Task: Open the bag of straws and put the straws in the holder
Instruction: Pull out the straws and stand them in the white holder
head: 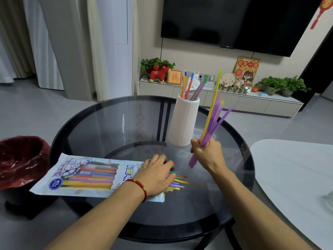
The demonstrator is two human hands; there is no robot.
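While the flat printed plastic bag of straws [86, 175] lies on the round dark glass table [111, 123], its open end points to the right and a few coloured straw tips [177, 181] stick out of it onto the glass. The left hand [156, 175] rests palm down on that open end, with its fingers bent and close together on top of the bag and the straw tips. I cannot tell if they pinch a straw. A thin red string bracelet [139, 186] goes around the left wrist. The right hand [207, 152] is up above the table, to the right of the bag, and its fingers are closed tight around a bunch of purple and yellow straws [213, 120] that fan out upward. Just to the left of this bunch stands the tall white ribbed holder [185, 123], upright on the glass, with some orange, blue, green and purple straws [192, 87] already standing in it. A bin with a red plastic liner [19, 159] sits on the floor to the left of the table. A white table [295, 177] is on the right side. Far back, a big black screen [234, 20] hangs on the wall over a low cabinet [225, 100] with green plants and a red toy animal [159, 73].
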